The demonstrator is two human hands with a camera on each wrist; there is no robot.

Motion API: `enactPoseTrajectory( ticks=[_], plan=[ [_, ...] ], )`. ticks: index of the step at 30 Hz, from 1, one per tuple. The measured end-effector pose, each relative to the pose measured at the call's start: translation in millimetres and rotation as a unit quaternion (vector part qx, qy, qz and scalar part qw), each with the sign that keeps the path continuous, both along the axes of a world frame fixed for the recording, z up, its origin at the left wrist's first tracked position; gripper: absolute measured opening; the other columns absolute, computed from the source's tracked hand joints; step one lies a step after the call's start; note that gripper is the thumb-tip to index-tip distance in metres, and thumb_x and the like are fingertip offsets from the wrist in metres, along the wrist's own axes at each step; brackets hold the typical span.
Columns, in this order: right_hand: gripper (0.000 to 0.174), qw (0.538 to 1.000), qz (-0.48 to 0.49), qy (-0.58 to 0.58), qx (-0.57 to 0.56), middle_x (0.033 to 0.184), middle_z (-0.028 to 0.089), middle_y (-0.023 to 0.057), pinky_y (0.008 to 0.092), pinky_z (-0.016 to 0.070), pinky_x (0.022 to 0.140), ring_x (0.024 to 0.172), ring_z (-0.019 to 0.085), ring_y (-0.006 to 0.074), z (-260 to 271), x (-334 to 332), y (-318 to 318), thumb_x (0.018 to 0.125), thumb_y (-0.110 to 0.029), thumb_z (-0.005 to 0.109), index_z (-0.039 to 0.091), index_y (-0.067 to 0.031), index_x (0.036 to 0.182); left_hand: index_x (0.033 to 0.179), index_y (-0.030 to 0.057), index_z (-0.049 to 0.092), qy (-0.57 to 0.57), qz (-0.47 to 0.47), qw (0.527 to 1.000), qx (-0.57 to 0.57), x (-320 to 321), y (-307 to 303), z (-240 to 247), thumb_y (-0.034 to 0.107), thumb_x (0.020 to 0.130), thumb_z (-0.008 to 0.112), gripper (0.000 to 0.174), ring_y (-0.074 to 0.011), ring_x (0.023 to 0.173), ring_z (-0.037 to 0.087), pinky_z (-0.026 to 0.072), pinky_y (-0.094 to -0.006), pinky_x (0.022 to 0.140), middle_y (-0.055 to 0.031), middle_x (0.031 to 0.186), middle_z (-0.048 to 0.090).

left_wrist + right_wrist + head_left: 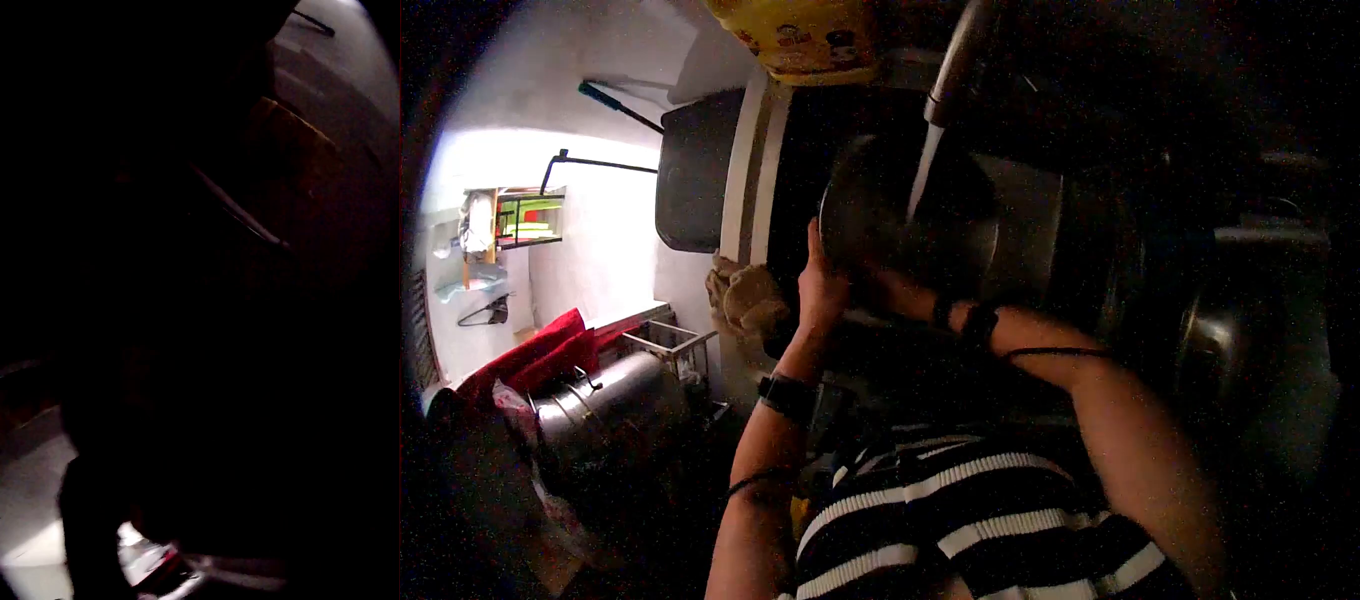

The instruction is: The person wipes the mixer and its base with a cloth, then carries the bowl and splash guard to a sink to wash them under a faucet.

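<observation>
A round metal pot [855, 215] sits beneath the faucet [948, 85], and a stream of water [923, 175] falls into it. My left hand [825, 285] grips the pot's near left side, one finger stretched up along its outside. Close by, at the near side of the pot, is my right hand [895, 292]; its fingers are lost in shadow and I cannot tell how they lie. Both wrist views are almost black, though a pale curved rim [240, 215] shows in the left one.
A yellow printed package [805, 40] stands behind the sink. Left of the pot lies a crumpled brown cloth [750, 298], with a dark rounded panel [700, 170] beyond it. A large shiny metal cylinder [615, 400] and red cloth [540, 355] are at lower left.
</observation>
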State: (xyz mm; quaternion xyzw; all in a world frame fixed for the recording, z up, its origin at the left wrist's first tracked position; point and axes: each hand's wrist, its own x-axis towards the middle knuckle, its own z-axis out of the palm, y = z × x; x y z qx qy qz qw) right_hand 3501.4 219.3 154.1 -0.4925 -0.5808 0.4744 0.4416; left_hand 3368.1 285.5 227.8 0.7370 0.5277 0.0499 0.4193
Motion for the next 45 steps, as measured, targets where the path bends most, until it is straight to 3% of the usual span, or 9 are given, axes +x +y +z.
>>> enactPoseTrajectory(
  ticks=[3,6,12,17,23,28,29,40,45],
  plan=[
    [0.056,0.949,0.136,-0.284,-0.001,0.123,0.042,0.0104,0.0337,0.0352,0.095,0.111,0.042,0.0243,-15.7,72.1,-27.1,0.078,-0.001,0.057,0.035,-0.0073,0.128,0.142,0.0216,0.005,0.038,-0.052,0.997,0.032,-1.4,3.1,14.4,0.002,0.08,0.048,0.078,-0.0415,0.079,0.059,0.0472,-0.0418,0.067,-0.0265,0.095,0.059],
    [0.055,0.896,0.094,-0.43,-0.054,0.123,0.042,0.0102,0.0337,0.0352,0.095,0.112,0.042,0.0243,-39.9,131.3,-12.3,0.078,-0.002,0.057,0.035,-0.0073,0.128,0.142,0.0217,0.006,0.091,-0.085,0.992,-0.007,6.6,-11.6,22.5,0.001,0.08,0.047,0.077,-0.042,0.083,0.058,0.0469,-0.0435,0.07,-0.0266,0.102,0.058],
    [0.054,0.913,-0.032,-0.393,-0.103,0.124,0.042,0.0096,0.0338,0.0352,0.095,0.112,0.042,0.0241,-90.3,57.9,-28.1,0.079,-0.005,0.057,0.035,-0.0075,0.129,0.142,0.0231,0.01,-0.025,-0.006,0.995,0.096,15.3,-25.5,-1.7,-0.003,0.076,0.047,0.08,-0.0417,0.094,0.055,0.0472,-0.0434,0.072,-0.0254,0.123,0.046],
    [0.054,0.943,0.086,-0.319,-0.032,0.124,0.043,0.0092,0.0339,0.0352,0.095,0.113,0.042,0.024,-62.8,10.6,-48.4,0.08,-0.007,0.056,0.035,-0.0076,0.129,0.141,0.0229,0.018,-0.08,-0.047,0.983,0.156,16.3,-5.9,-7.0,-0.004,0.073,0.049,0.079,-0.0406,0.098,0.055,0.047,-0.0412,0.076,-0.0236,0.123,0.047],
    [0.053,0.904,0.117,-0.411,-0.021,0.124,0.044,0.0087,0.034,0.0352,0.095,0.113,0.042,0.0238,0.3,130.8,-8.3,0.081,-0.01,0.056,0.035,-0.0077,0.13,0.137,0.0105,0.026,0.003,0.046,0.999,-0.005,-3.7,44.5,-34.4,0.008,0.078,0.056,0.066,-0.035,0.102,0.053,0.0444,-0.0382,0.084,-0.0187,0.12,0.05],
    [0.052,0.99,-0.134,-0.03,-0.02,0.124,0.044,0.0083,0.0341,0.0352,0.095,0.114,0.043,0.0237,49.9,100.4,25.6,0.082,-0.012,0.056,0.035,-0.0078,0.13,0.133,0.008,0.032,-0.043,-0.005,0.992,0.116,39.9,41.2,-12.6,0.019,0.083,0.056,0.057,-0.0356,0.111,0.045,0.0401,-0.0388,0.088,-0.019,0.125,0.045],
    [0.052,0.983,-0.17,0.061,-0.018,0.124,0.044,0.0082,0.0341,0.0352,0.095,0.114,0.043,0.0237,60.0,84.1,24.9,0.082,-0.012,0.056,0.035,-0.0079,0.13,0.133,0.008,0.033,-0.122,-0.067,0.972,0.189,47.2,31.6,-6.1,0.023,0.085,0.055,0.054,-0.0361,0.114,0.043,0.0388,-0.0392,0.089,-0.0193,0.127,0.042],
    [0.052,0.819,-0.389,0.411,-0.097,0.124,0.045,0.0073,0.0343,0.0352,0.096,0.114,0.043,0.0234,35.8,28.9,42.4,0.084,-0.017,0.055,0.036,-0.0081,0.131,0.127,0.0044,0.038,-0.261,0.049,0.935,-0.234,110.0,35.5,-34.0,0.037,0.091,0.04,0.049,-0.0282,0.1,0.05,0.0403,-0.0381,0.085,-0.0151,0.114,0.051],
    [0.051,0.799,-0.371,0.462,-0.106,0.125,0.046,0.0069,0.0344,0.0352,0.096,0.115,0.043,0.0233,36.3,41.6,50.0,0.085,-0.019,0.055,0.036,-0.0082,0.131,0.129,0.0042,0.035,-0.307,0.072,0.942,-0.117,126.1,3.0,-55.3,0.037,0.092,0.038,0.05,-0.0265,0.099,0.05,0.0392,-0.0388,0.088,-0.0141,0.114,0.051]
  ],
)
